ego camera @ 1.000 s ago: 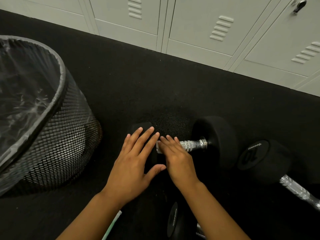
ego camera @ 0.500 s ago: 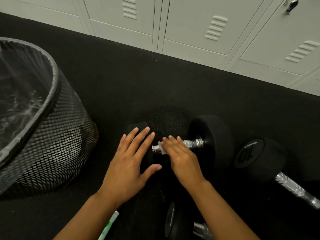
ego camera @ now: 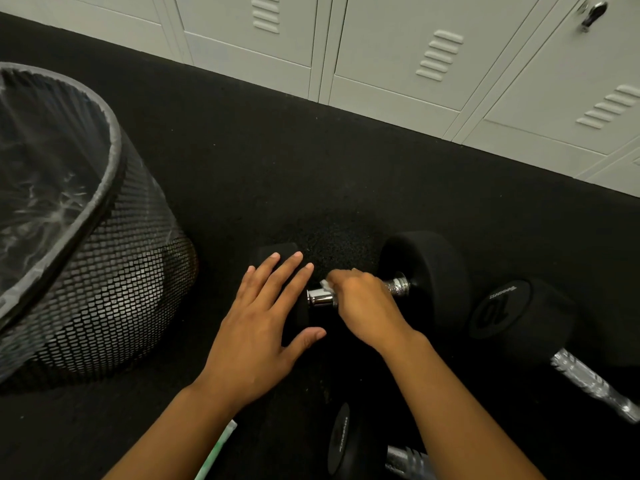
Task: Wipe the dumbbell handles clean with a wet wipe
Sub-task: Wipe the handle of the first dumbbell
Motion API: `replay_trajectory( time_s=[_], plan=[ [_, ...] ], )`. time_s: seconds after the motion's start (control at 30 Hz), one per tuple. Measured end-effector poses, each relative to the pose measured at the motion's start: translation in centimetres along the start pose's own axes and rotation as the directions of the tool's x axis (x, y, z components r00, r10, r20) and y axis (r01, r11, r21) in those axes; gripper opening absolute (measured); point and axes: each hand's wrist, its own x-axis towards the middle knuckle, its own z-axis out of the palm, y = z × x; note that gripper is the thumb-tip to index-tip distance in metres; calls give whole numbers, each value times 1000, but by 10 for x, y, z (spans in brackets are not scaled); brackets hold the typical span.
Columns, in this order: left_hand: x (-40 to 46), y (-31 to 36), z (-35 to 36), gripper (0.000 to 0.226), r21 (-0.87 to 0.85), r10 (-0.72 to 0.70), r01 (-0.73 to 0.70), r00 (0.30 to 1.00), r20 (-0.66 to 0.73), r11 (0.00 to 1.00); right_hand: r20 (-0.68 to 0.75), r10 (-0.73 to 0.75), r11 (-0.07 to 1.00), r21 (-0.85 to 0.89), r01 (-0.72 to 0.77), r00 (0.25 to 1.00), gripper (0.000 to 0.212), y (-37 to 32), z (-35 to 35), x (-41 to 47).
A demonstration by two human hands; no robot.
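A black dumbbell [ego camera: 427, 271] lies on the floor with a chrome handle [ego camera: 320, 298] running left to right. My right hand [ego camera: 365, 301] curls over the handle's middle and grips a white wet wipe [ego camera: 326, 283] against it; only a corner of the wipe shows. My left hand [ego camera: 261, 320] rests flat with straight fingers on the dumbbell's left head [ego camera: 273, 252], mostly covering it. Chrome shows on both sides of my right hand.
A black mesh bin [ego camera: 104, 289] with a clear liner stands at the left. Two more dumbbells lie nearby, one [ego camera: 519, 315] to the right, another [ego camera: 349, 441] near the bottom edge. A green-white packet [ego camera: 218, 448] peeks out under my left forearm. Grey lockers [ego camera: 415, 53] line the back.
My right hand has slid right along the handle with the wipe, uncovering the chrome's left end. Its fingers have curled over the bar. My left hand has stayed on the left head.
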Motion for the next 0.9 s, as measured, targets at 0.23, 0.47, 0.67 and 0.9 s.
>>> replay_trajectory(
  time_s=[0.23, 0.47, 0.67, 0.9],
  plan=[
    [-2, 0, 1, 74, 9, 15, -15, 1000, -12, 1000, -41, 2, 1000, -17, -3, 999, 17, 5, 1, 4],
    [-1, 0, 1, 74, -5, 9, -9, 1000, -19, 1000, -300, -223, 975, -61, 215, 928, 36, 33, 19, -32],
    [1, 0, 1, 73, -5, 4, -4, 1000, -27, 1000, -382, -217, 976, -69, 207, 898, 37, 13, 41, -33],
    [0, 1, 2, 73, -16, -3, 3, 999, -39, 1000, -426, -216, 976, -81, 201, 878, 35, 25, 41, -32]
  ],
)
